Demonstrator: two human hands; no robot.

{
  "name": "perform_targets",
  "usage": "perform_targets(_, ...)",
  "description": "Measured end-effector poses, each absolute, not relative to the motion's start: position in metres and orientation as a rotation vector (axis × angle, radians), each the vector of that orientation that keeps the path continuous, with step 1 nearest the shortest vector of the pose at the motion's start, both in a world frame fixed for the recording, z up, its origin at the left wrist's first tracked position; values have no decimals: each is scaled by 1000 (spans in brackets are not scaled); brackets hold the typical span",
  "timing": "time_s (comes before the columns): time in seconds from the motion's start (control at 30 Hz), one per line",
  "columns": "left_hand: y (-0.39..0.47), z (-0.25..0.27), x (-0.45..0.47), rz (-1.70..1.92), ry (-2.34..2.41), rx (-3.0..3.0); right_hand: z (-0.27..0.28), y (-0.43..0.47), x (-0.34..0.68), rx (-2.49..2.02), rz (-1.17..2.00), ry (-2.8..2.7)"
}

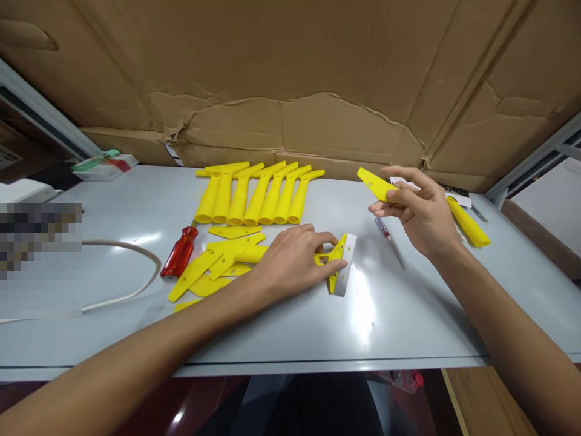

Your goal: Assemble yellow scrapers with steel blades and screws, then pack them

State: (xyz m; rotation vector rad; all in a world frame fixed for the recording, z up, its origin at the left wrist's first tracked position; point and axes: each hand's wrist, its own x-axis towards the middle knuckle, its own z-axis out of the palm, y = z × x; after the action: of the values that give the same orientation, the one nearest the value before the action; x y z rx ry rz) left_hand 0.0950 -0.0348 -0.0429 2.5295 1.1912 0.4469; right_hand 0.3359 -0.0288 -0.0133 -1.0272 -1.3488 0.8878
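My left hand point(295, 257) rests low over the grey tabletop, its fingers around a yellow scraper point(336, 266). Along the scraper's head lies a flat metal blade point(348, 263), and my left thumb touches it. Raised above the table on the right, my right hand point(424, 212) pinches a flat yellow plate point(374, 184) with small holes. Below the right hand lies a small screwdriver point(385, 233) with a thin shaft. Loose yellow plates point(195, 275) and a yellow handle point(247, 253) are heaped beside my left wrist.
Several yellow scraper handles point(249, 194) stand in a row at the back. A red screwdriver point(180, 253) lies left of the heap, near a white cable point(152, 266). Another yellow handle point(469, 224) lies far right. Cardboard point(290, 79) walls the rear edge.
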Motion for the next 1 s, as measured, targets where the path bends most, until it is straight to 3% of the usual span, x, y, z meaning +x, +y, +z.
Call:
perform_targets(0.17, -39, -42, 97, 400, 1179, 2528, -13, -31, 341, -1011, 720, -1404)
perform_targets(0.47, -34, -44, 96, 437, 1255, 2555, -29, -31, 356, -982, 789, -1566)
perform_targets(0.7, -29, -44, 94, 481, 1250, 2601, -48, -28, 360, -1128, 76, -2297)
perform_targets(1.0, -18, -37, 75, 314, 699, 2917, -58, -28, 361, -1199, 61, -2564)
